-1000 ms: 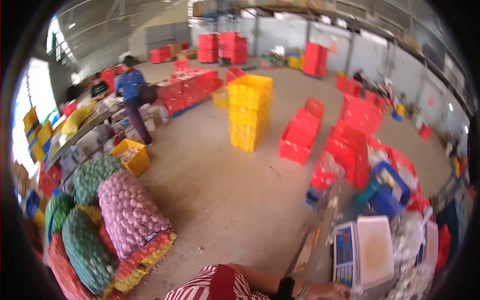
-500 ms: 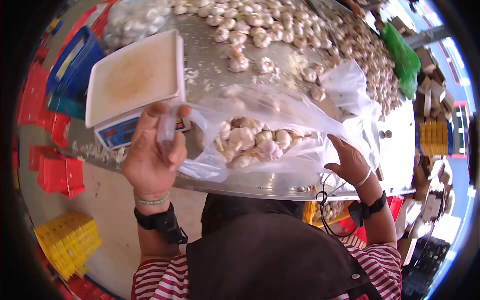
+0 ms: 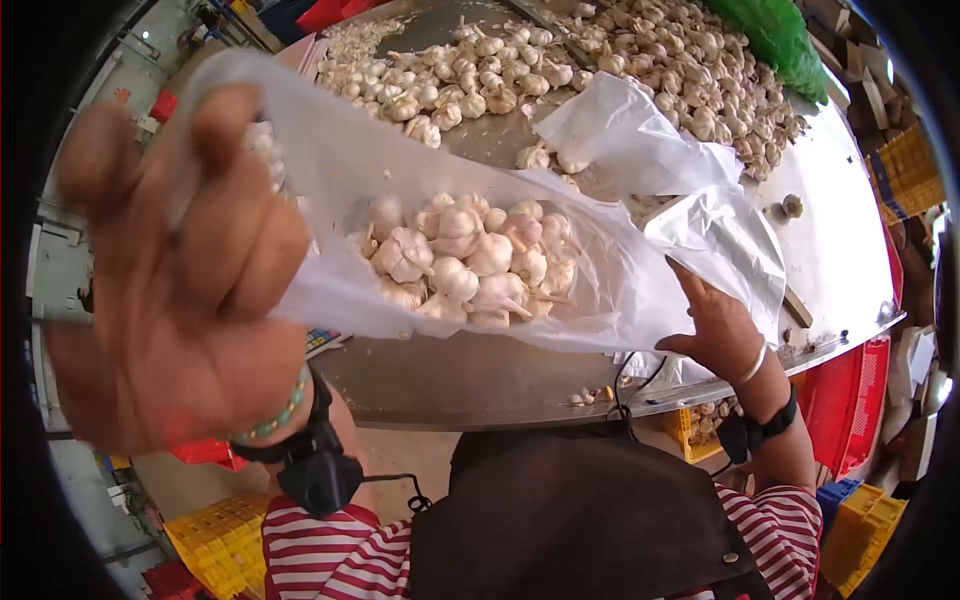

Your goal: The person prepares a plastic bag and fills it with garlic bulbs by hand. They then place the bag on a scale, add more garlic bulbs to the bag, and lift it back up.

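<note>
A clear plastic bag [image 3: 600, 250] with garlic bulbs [image 3: 460, 260] inside stretches between my hands over the metal table. Its upper left end is gripped by my left hand [image 3: 190, 270], which is raised close to the camera with fingers curled; the fingertips are slightly blurred. My right hand [image 3: 718, 325] is at the bag's right end, thumb and fingers apart, touching or very near the plastic. Behind the bag's right part lie more white plastic bags [image 3: 640, 140] on the table.
Loose garlic [image 3: 690, 60] is heaped across the back of the metal table [image 3: 430, 385]. A green net bag [image 3: 775, 40] lies at the back right. Yellow crates [image 3: 225, 545] stand at lower left, a red crate [image 3: 850, 400] at right. A cable hangs over the front edge.
My left hand has risen toward the camera and left, pulling the bag's end up and stretching it. The view has shifted, and the scale is now mostly hidden behind my left hand.
</note>
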{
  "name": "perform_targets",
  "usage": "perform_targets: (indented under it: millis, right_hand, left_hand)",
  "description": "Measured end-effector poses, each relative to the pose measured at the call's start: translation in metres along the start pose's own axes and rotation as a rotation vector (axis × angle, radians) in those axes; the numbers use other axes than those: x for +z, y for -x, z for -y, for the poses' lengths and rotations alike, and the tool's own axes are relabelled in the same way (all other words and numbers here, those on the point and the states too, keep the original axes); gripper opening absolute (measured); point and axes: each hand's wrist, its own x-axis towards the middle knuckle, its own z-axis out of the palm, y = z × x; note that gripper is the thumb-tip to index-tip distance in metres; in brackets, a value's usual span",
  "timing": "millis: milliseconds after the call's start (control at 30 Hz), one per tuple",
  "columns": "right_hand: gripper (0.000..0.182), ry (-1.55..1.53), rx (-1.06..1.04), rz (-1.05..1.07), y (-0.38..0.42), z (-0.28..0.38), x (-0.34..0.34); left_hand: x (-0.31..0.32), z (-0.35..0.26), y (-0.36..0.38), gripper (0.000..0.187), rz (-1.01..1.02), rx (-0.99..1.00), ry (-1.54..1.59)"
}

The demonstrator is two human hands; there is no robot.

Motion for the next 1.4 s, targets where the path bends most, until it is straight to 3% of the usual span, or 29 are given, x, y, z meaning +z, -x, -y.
perform_targets:
  millis: [67, 100, 167, 233, 300, 433, 467, 567, 633, 733, 767, 800, 867, 933, 1000, 1067, 1133, 1200, 1233, 1267, 1333, 1400]
  right_hand:
    - [0.098, -0.036, -0.110, -0.174, 0.015, -0.023, -0.010]
    - [0.098, -0.049, -0.113, -0.166, 0.016, -0.033, -0.012]
    - [0.100, -0.067, -0.053, -0.090, 0.016, -0.051, -0.013]
    - [0.100, -0.050, -0.115, -0.128, 0.006, -0.066, -0.001]
    - [0.100, 0.032, -0.203, -0.197, -0.007, -0.077, 0.013]
    - [0.099, -0.037, -0.238, -0.196, -0.025, -0.082, 0.024]
    - [0.098, -0.109, -0.143, -0.081, -0.027, -0.075, 0.017]
    - [0.097, -0.080, -0.115, -0.057, -0.032, -0.070, 0.018]
    - [0.086, -0.074, -0.156, -0.201, -0.032, -0.064, 0.022]
    - [0.071, -0.132, -0.078, -0.152, -0.029, -0.047, 0.016]
    - [0.057, -0.209, -0.064, -0.217, -0.029, -0.049, 0.021]
    - [0.056, -0.290, -0.019, -0.269, -0.028, -0.046, 0.022]
    - [0.062, -0.078, -0.216, -0.744, -0.020, -0.033, 0.026]
    - [0.086, 0.145, -0.105, -0.818, -0.028, -0.039, 0.041]
    - [0.086, 0.010, -0.024, -0.707, -0.044, -0.070, 0.084]
    - [0.065, -0.252, 0.112, -0.577, -0.067, -0.119, 0.132]
    - [0.038, -0.919, 0.471, -0.238, -0.074, -0.116, 0.126]
    - [0.017, -1.335, 0.403, -0.312, -0.074, -0.103, 0.114]
    - [0.009, -1.713, 0.293, -0.458, -0.077, -0.072, 0.106]
    - [0.009, -2.017, 0.343, -0.589, -0.085, -0.068, 0.093]
    - [0.012, -2.276, -0.198, -0.215, -0.081, -0.041, 0.052]
    - [0.013, -2.083, -0.510, -0.015, -0.076, 0.026, 0.000]
  left_hand:
    - [-0.001, 0.010, 0.000, 0.037, 0.356, 0.087, 0.124]
    - [-0.002, 0.013, 0.008, 0.037, 0.350, 0.074, 0.117]
    - [-0.003, 0.023, 0.033, 0.053, 0.177, 0.069, -0.138]
    - [-0.002, 0.056, 0.053, 0.051, -0.200, -0.025, -0.084]
    - [-0.005, 0.086, 0.061, 0.050, -0.371, -0.150, -0.179]
    - [-0.007, 0.099, 0.079, 0.054, -0.412, -0.091, -0.082]
    - [-0.005, 0.099, 0.081, 0.054, -0.425, -0.091, -0.088]
    - [-0.003, 0.100, 0.088, 0.055, -0.375, -0.099, -0.150]
    - [-0.007, 0.097, 0.095, 0.055, -0.360, -0.108, -0.148]
    - [-0.015, 0.092, 0.109, 0.054, -0.344, -0.115, -0.112]
    - [-0.018, 0.091, 0.114, 0.053, -0.346, -0.119, -0.082]
    - [-0.020, 0.090, 0.118, 0.053, -0.343, -0.116, -0.075]
    - [-0.025, 0.088, 0.124, 0.051, -0.379, -0.143, -0.015]
    - [-0.031, 0.088, 0.129, 0.047, -0.346, -0.123, 0.035]
    - [-0.036, 0.088, 0.132, 0.045, -0.321, -0.129, 0.091]
    - [-0.041, 0.086, 0.138, 0.043, -0.301, -0.111, 0.127]
    - [-0.047, 0.079, 0.146, 0.048, -0.300, -0.156, 0.078]
    - [-0.054, 0.075, 0.157, 0.045, -0.341, -0.100, 0.153]
    - [-0.058, 0.072, 0.164, 0.043, -0.378, -0.070, 0.199]
    - [-0.063, 0.066, 0.170, 0.043, -0.371, -0.039, 0.190]
    - [-0.075, 0.055, 0.187, 0.042, -0.371, -0.023, 0.192]
    - [-0.085, 0.045, 0.206, 0.043, -0.362, -0.030, 0.159]
